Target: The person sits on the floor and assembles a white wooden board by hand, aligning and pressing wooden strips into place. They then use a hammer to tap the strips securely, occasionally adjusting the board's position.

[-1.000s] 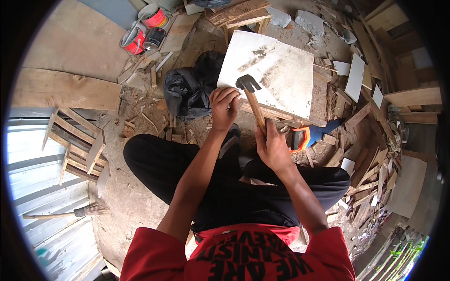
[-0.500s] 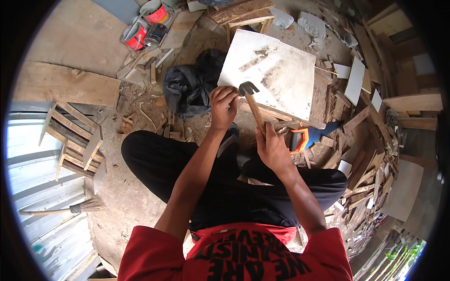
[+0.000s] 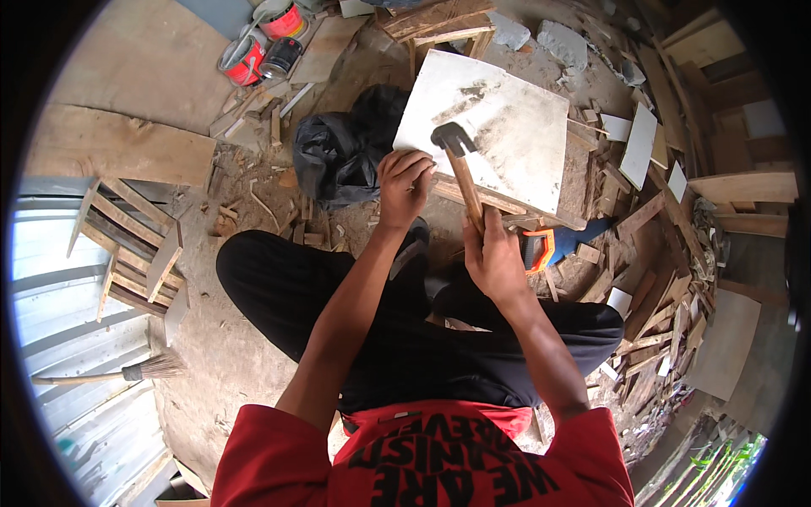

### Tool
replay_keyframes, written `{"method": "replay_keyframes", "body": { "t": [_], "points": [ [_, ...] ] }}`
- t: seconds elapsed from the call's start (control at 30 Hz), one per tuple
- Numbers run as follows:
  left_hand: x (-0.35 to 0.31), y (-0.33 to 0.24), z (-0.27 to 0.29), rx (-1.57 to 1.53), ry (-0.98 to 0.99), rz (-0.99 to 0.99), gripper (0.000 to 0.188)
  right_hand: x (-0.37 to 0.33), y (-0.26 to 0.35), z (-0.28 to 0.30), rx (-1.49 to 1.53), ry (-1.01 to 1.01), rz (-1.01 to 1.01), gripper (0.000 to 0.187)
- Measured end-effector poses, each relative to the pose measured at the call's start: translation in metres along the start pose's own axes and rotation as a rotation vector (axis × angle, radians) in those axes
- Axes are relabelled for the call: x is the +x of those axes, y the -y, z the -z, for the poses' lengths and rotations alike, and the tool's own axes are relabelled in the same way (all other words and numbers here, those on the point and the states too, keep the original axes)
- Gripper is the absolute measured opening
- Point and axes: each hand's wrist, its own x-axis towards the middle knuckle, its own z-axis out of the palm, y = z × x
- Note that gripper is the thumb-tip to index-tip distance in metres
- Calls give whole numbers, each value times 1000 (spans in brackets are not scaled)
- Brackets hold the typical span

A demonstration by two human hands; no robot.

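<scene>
A claw hammer (image 3: 465, 182) with a dark metal head and wooden handle is gripped low on its handle by my right hand (image 3: 498, 264). Its head hangs over the white board (image 3: 517, 101), a smudged square panel on a wooden frame. At the board's near left corner, my left hand (image 3: 404, 182) is closed, thumb and fingers pinched together. What lies between those fingertips is too small to make out. A handsaw (image 3: 541, 250) with an orange and black handle lies on the floor just right of my right hand, its blue blade pointing away.
A black plastic bag (image 3: 334, 156) slumps left of the board. Scrap wood (image 3: 655, 313) litters the right side. Paint cans (image 3: 242, 61) stand far left, near a slatted wooden piece (image 3: 139, 245) and a broom (image 3: 152, 368). A wooden stool (image 3: 439, 25) stands behind the board.
The hammer head has lifted away from my left fingers and shifted slightly farther over the board. My left hand stays at the corner, almost unmoved.
</scene>
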Motion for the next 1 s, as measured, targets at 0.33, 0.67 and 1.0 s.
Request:
{"method": "replay_keyframes", "body": {
  "t": [0.33,0.67,1.0],
  "points": [
    [-2,2,1,45,-19,-75,8,-8,-12,-9,-104,58,5,23],
    [-13,1,-1,23,44,-9,23,-7,-10,-15,-22,26,9,22],
    [-19,11,-1,68,64,-23,28,-7,-13,-19,-106,101,-62,21]
  ]
}}
